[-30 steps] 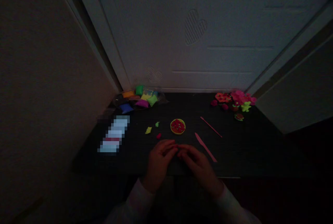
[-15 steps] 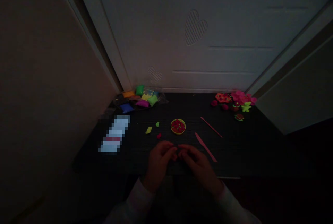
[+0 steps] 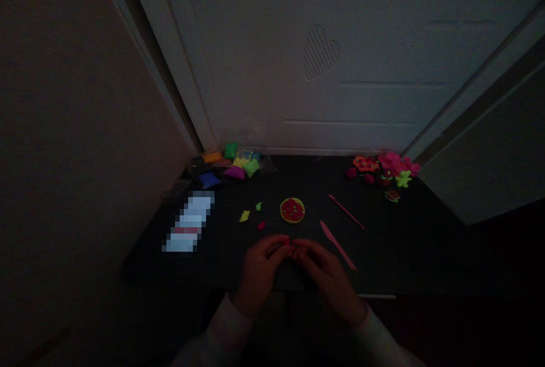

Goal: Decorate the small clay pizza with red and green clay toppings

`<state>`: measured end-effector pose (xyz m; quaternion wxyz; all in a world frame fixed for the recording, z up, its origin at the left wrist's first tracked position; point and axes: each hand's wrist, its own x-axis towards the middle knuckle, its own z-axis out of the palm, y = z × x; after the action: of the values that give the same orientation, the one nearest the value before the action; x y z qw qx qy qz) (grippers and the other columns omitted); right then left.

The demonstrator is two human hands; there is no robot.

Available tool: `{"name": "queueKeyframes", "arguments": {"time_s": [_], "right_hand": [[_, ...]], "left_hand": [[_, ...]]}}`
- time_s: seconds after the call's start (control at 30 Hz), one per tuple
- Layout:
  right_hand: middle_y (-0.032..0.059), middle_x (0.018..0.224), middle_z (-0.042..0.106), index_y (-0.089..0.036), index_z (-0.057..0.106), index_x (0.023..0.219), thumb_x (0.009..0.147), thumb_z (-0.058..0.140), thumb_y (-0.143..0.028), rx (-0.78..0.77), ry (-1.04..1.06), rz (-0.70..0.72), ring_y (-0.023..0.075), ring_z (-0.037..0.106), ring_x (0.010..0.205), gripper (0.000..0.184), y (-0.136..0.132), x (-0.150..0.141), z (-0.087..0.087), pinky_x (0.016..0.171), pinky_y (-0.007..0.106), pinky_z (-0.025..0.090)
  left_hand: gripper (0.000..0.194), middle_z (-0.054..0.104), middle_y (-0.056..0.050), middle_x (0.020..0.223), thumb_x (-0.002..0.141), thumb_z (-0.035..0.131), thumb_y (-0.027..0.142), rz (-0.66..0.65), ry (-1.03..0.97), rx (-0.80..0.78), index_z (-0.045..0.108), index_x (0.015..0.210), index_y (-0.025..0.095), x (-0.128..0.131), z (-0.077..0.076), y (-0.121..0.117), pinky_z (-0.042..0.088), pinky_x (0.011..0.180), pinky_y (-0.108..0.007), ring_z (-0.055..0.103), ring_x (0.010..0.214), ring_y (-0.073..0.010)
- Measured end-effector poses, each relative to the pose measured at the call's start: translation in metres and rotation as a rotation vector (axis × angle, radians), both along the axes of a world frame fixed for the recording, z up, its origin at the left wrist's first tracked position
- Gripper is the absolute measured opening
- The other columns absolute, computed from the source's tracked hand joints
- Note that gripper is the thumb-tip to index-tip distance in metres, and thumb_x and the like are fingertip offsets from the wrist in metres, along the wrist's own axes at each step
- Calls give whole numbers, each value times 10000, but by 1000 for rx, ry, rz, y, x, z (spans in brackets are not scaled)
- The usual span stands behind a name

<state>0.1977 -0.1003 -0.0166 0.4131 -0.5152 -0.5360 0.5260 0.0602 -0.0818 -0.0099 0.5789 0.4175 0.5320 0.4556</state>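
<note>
My left hand (image 3: 264, 262) and my right hand (image 3: 320, 265) meet fingertip to fingertip over the front of the dark table. Both are closed in a pinch; whatever lies between the fingers is too small and dim to make out. Just beyond them sits a small round clay pizza (image 3: 292, 210) with a yellow rim and a red top with green bits. Left of it lie a red clay lump (image 3: 261, 225), a yellow clay scrap (image 3: 244, 216) and a light green clay scrap (image 3: 259, 206). A pink plastic knife (image 3: 338, 245) rests near my right hand, with a thin pink modelling stick (image 3: 346, 211) behind it.
Packets of coloured clay (image 3: 235, 172) are heaped at the back left. A lit, blurred-out screen (image 3: 189, 222) lies on the left. Small clay figures and pink flowers (image 3: 394, 163) stand at the back right. A white door (image 3: 255, 49) rises behind the table (image 3: 409, 242).
The fingertips of my hands parted slightly half a second ago and now touch again. The whole view has shifted a little; the things on the table stay where they were.
</note>
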Motion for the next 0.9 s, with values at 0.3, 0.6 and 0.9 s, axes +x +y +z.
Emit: {"name": "queueKeyframes", "arguments": {"time_s": [0.3,0.6,0.9], "right_hand": [[17,785,609,-188,571,1011,791,490,-377,-9,-4,6,136,568,742,301,0,1,-3,676,251,441],[34,831,633,-190,587,983,780,510,-358,-4,1,-23,148,577,787,274,-1,-1,1,727,274,446],[22,808,628,-201,591,987,789,504,-338,-2,0,-8,142,577,773,257,-1,0,2,715,264,445]], "left_hand": [[85,584,44,485,664,602,225,32,8,26,576,695,150,1,-1,-1,440,495,-206,542,455,-98],[234,656,-68,871,785,476,283,43,-2,73,579,929,131,1,-2,-1,501,634,-263,629,658,-140],[240,681,-47,858,683,596,225,-8,96,101,608,917,172,-1,-3,-1,485,732,-283,627,810,-174]]}}
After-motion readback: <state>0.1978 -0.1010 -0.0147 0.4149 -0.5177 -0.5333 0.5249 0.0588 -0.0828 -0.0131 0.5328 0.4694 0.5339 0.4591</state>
